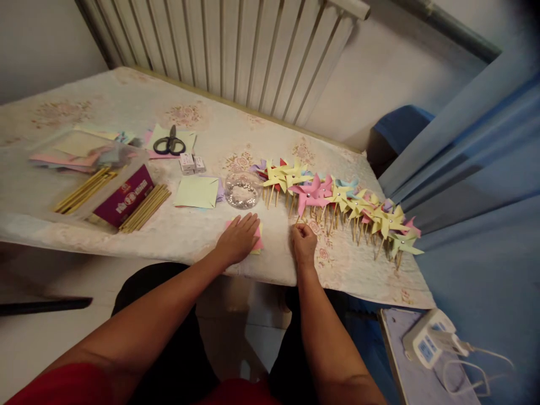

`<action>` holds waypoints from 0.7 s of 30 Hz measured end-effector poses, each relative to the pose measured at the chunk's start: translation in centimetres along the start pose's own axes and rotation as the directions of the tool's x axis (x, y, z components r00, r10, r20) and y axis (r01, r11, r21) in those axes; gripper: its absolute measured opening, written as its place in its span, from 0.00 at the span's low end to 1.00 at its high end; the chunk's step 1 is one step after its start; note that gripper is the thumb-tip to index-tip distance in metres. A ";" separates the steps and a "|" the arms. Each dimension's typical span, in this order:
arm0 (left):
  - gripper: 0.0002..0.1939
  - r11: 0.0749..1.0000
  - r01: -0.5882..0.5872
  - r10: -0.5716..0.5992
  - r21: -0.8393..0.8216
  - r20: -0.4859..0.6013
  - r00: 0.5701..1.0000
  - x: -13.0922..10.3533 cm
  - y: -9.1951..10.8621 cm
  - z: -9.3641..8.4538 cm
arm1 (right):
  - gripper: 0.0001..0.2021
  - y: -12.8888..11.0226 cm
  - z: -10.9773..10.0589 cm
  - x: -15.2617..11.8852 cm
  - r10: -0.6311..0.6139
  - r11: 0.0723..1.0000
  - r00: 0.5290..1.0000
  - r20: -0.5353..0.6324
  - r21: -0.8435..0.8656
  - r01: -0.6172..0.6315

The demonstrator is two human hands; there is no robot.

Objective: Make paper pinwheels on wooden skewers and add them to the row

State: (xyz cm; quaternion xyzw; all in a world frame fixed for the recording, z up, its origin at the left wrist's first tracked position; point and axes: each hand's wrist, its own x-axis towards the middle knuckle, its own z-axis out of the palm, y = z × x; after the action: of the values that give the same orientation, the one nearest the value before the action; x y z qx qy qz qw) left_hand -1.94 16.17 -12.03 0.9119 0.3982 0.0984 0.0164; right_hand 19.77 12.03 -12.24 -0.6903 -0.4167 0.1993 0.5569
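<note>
My left hand (pixel 238 238) lies flat, fingers stretched out, on a small stack of pink and yellow paper squares (pixel 257 245) near the table's front edge. To its right my right hand (pixel 304 242) is closed, the fingertips pressed together; whatever they hold is hidden or too small to name. Just beyond that hand a pink pinwheel (pixel 309 194) lies at the left part of a long row of paper pinwheels (pixel 358 208) on wooden sticks. A round clear dish (pixel 242 191) of small shiny metal pieces sits beyond my left hand.
Pale green cut paper squares (pixel 196 192) lie left of the dish, with small white boxes (pixel 192 163) and black-handled scissors (pixel 169 144) behind. A clear plastic box (pixel 84 191) holds sticks and paper at the left. A power strip (pixel 434 337) rests on a lower surface at right.
</note>
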 end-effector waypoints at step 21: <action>0.32 1.000 -0.011 0.011 0.004 0.008 1.000 -0.1 0.0 -0.2 | 0.12 -0.7 -1.3 -3.7 -0.042 0.999 0.997 0.057 0.037 0.040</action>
State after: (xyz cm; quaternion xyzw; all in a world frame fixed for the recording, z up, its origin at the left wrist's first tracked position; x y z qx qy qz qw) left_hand -2.02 16.10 -11.84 0.9145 0.3933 0.0941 0.0156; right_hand 18.37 8.28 -11.85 -0.6654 -0.4432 0.2151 0.5608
